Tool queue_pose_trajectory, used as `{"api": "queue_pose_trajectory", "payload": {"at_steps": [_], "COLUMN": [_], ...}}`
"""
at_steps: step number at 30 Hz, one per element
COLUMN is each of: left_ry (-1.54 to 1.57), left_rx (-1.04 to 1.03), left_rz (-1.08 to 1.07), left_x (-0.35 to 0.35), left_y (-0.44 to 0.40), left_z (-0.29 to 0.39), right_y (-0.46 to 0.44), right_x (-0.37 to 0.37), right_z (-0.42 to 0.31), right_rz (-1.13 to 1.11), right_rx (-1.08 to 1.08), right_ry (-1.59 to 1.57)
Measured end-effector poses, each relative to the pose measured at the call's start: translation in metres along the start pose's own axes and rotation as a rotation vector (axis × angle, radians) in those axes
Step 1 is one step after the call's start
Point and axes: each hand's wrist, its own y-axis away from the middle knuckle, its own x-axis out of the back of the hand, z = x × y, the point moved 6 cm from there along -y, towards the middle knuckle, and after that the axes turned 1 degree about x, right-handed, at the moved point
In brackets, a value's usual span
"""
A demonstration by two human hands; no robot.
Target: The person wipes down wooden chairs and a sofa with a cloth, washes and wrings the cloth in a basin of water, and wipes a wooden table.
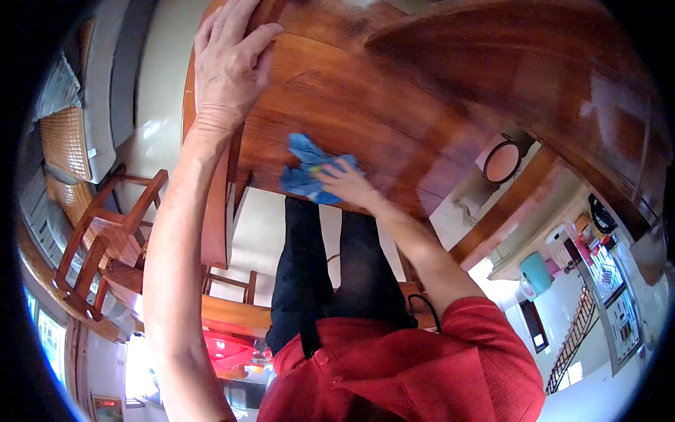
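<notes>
Your right hand: fingers apart over blue cloth, on the wood. Your left hand: at the wood's edge, grip unclear.

Under the right fingers, the crumpled blue cloth looks soft and matt. Around it, the broad reddish-brown wooden bench is smooth and glossy, with visible grain and pale reflections. Nearer the body than these fingers, the black trousers and red shirt are matt cloth. Left of the left fingers, the tan panel has a woven, ridged surface.
</notes>
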Motion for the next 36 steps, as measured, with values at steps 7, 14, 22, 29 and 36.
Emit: {"api": "queue_pose_trajectory", "payload": {"at_steps": [7, 14, 22, 29, 36], "left_ry": [-0.044, -0.058, -0.058, 0.374, 0.658], "left_rx": [0.020, -0.009, -0.019, 0.288, -0.306], "left_rz": [0.022, -0.011, -0.171, -0.482, 0.218], "left_x": [-0.009, -0.006, -0.013, -0.002, 0.161], "left_y": [0.008, 0.010, 0.009, -0.010, -0.100], "left_z": [-0.004, 0.001, 0.000, 0.030, 0.215], "right_y": [0.197, 0.204, 0.226, 0.272, 0.258], "right_x": [-0.005, 0.045, 0.233, 0.406, 0.524], "right_z": [0.171, 0.246, 0.154, 0.050, -0.066], "right_rz": [-0.110, 1.184, 1.933, 1.889, 1.739], "right_rx": [-0.654, -1.453, -1.219, -0.953, -0.576], "right_ry": [0.358, -1.254, -1.107, -0.505, 0.153]}}
